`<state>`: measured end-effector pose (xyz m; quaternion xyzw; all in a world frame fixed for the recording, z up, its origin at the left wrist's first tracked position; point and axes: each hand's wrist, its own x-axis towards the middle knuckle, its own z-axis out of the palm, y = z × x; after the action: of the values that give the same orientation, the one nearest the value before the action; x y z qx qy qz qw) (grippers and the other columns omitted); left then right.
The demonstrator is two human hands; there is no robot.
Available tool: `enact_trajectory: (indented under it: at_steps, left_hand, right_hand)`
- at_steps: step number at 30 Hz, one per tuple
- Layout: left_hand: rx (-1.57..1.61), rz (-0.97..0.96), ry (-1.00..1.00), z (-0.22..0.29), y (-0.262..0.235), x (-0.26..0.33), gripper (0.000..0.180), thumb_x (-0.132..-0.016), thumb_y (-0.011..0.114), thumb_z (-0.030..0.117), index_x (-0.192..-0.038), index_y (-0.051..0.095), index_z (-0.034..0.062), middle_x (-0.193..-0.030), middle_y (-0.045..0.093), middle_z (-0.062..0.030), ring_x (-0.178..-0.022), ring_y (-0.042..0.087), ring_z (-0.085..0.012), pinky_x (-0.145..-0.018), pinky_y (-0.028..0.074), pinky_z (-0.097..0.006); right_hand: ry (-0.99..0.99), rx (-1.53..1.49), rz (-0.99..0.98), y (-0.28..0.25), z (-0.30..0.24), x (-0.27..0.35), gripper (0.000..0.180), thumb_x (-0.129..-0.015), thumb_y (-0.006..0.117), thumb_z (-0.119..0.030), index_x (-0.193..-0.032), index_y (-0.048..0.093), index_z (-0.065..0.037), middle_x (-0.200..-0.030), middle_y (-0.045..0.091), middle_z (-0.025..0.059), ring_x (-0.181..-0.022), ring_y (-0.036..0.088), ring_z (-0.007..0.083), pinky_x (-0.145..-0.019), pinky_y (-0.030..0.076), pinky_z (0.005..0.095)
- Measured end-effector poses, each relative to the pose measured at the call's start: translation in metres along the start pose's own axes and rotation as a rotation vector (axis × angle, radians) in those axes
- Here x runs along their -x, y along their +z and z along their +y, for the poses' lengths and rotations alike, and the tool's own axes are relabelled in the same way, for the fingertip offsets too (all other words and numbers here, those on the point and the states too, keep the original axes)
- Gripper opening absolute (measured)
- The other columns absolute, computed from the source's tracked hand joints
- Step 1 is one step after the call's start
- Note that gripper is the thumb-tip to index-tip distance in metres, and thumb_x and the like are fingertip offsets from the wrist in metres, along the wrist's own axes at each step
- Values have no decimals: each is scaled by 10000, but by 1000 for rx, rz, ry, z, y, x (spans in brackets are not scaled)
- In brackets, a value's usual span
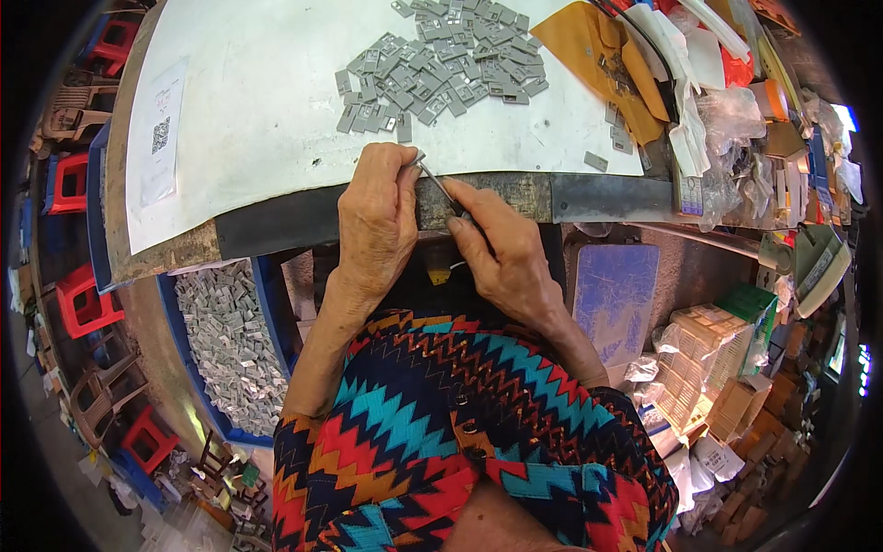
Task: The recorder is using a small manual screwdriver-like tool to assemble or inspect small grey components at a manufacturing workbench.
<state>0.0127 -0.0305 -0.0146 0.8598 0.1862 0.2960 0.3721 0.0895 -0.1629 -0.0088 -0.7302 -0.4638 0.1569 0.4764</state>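
My left hand (375, 207) is closed at the table's front edge, thumb and forefinger pinching a small grey piece (417, 158) that is mostly hidden by the fingers. My right hand (504, 248) grips a thin metal tool (436, 180) with a dark handle end. The tool slants up to the left, its tip at the pinched piece. Just beyond my hands, a loose heap of flat grey rectangular pieces (432, 74) lies on a white sheet (248, 120). One single piece (404, 127) rests at the heap's near edge, close to my left fingers.
An orange-brown pouch (575, 46) with small dark bits lies at the back right, several grey pieces near it. Plastic bags (731, 120) crowd the table's right end. Below left stands a blue bin (175, 322) full of grey pieces. Red stools (85, 301) are at the far left.
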Motion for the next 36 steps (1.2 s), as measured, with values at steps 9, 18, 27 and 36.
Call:
enact_trajectory:
  at_steps: [9, 18, 27, 36]
  left_hand:
    - [-72, 1, 36, -5, 3, 4, 174, -789, 538, -84, -943, 497, -15, -818, 512, -166, -713, 555, -295, -623, 441, -329]
    - [-36, -61, 75, -4, -4, 1, 198, -751, 527, -87, -929, 492, -7, -764, 522, -164, -636, 563, -337, -531, 442, -377]
    - [-3, -66, 75, -2, -8, 4, 176, -750, 544, -79, -909, 500, -20, -751, 522, -161, -614, 566, -332, -515, 434, -362]
    - [3, -67, -242, 1, -46, 23, 85, -856, 488, 19, -935, 521, 16, -761, 536, -131, -624, 561, -238, -573, 441, -311]
  right_hand:
    - [-130, 382, 22, 11, -2, 4, 489, -746, 588, -32, -1213, 448, 10, -771, 452, 105, -626, 540, 246, -515, 451, 326]
    - [-239, 419, 143, 17, -1, 6, 478, -694, 598, -3, -1165, 518, 17, -740, 458, 80, -609, 530, 205, -507, 442, 313]
    - [-19, -40, 109, 8, -8, 4, 306, -760, 574, 17, -1066, 579, -1, -715, 537, 134, -591, 561, 241, -520, 454, 313]
    - [-109, 25, -80, 14, -27, -5, 349, -773, 590, 12, -1120, 548, 3, -733, 526, 121, -615, 536, 248, -552, 429, 323]
